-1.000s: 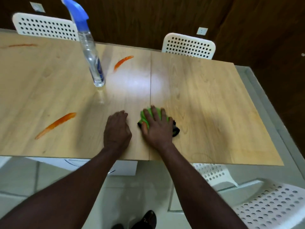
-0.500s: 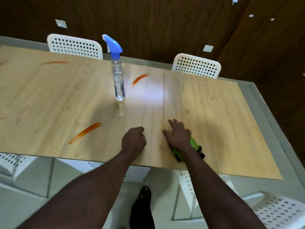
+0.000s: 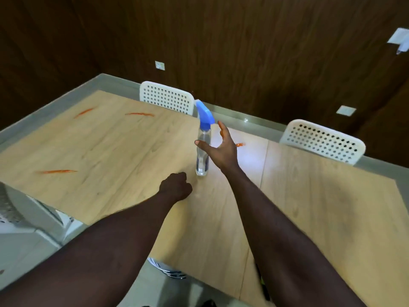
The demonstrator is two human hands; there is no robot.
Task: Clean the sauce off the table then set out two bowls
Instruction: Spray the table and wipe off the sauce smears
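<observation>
1. Spray bottle (image 3: pixel 202 151) with a blue trigger head stands upright mid-bench, well back from every edge of the wooden bench (image 3: pixel 321 207).
2. Right grip (image 3: pixel 221 149) hangs just right of the bottle, thumb and fingers spread wide, holding nothing; I cannot tell whether the thumb touches the bottle.
3. Left grip (image 3: pixel 176 187) is curled into a fist on the bench, near-left of the bottle, with nothing showing in it.
4. Sauce streaks (image 3: pixel 58 171) mark the wood: one toward the left edge, two near the far-left corner, one just right of the right grip.
5. Chairs (image 3: pixel 167 97), white and perforated, stand along the far edge.
</observation>
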